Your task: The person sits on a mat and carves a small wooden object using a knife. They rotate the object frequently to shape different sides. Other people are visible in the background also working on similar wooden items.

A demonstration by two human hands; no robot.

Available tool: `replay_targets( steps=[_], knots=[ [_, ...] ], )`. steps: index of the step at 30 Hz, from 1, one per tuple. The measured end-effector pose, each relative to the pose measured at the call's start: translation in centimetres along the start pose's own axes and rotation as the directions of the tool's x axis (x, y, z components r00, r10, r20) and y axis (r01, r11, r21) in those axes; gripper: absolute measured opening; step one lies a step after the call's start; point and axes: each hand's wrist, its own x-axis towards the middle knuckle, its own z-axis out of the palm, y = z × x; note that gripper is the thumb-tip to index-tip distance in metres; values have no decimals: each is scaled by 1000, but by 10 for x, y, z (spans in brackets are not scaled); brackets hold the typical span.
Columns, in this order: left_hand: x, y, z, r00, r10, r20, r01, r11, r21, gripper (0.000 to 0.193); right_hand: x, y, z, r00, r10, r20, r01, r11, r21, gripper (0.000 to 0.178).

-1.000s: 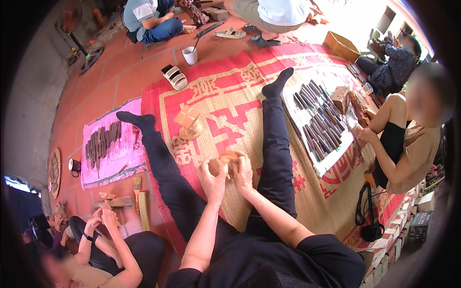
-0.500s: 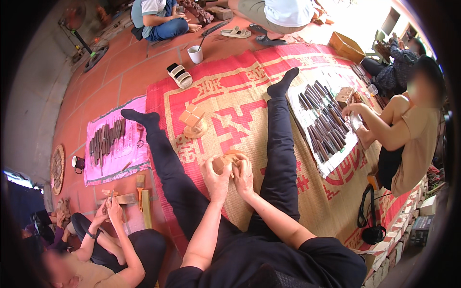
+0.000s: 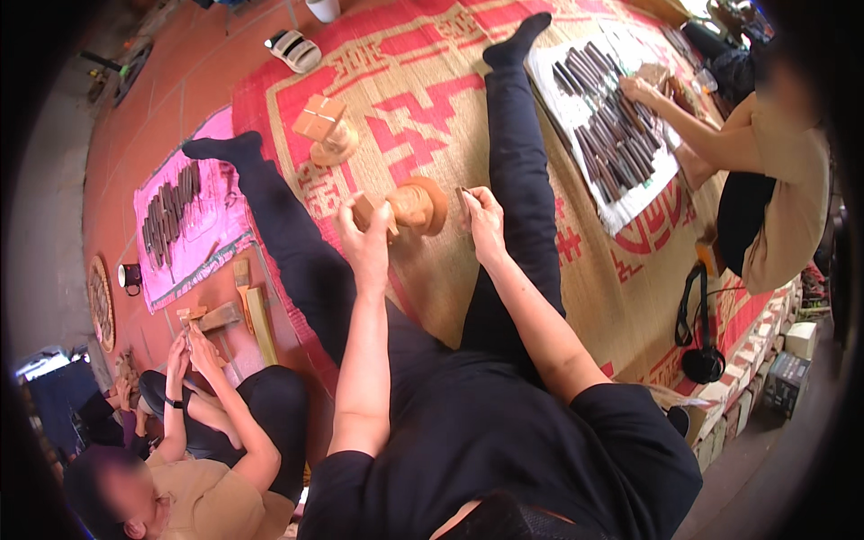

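Note:
My left hand (image 3: 367,238) is closed round the square block end of a carved wooden piece (image 3: 416,207). Its rounded body and flat disc end point to the right, over the mat between my legs. To the right of the disc, my right hand (image 3: 484,220) pinches a small dark, slim carving tool (image 3: 463,200); a gap separates it from the wood. Most of the tool is hidden by my fingers. A similar wooden piece (image 3: 335,142), with a square block on top and a round base, stands on the mat beyond my left hand.
A patterned red and straw mat (image 3: 432,99) lies under my outstretched legs. Many dark-handled tools (image 3: 616,130) lie on a white cloth at right, beside a seated person (image 3: 783,180). More tools (image 3: 171,211) rest on a pink cloth. At lower left another person (image 3: 207,486) works near a mallet (image 3: 220,317).
My hands have come apart: the right has moved off the wooden piece to the right, showing the dark tool. The left hand has shifted left with the piece, and the view has tilted downward.

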Motion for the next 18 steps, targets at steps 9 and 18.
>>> replay_targets(
  steps=[9, 18],
  knots=[
    [11, 3, -10, 991, -133, 30, 136, 957, -256, 32, -32, -18, 11, 827, 526, 199, -559, 730, 393, 19],
    [17, -10, -22, 982, -168, 86, 187, 924, -335, 45, -28, 5, -4, 910, 366, 197, -395, 909, 135, 15]
  ],
)
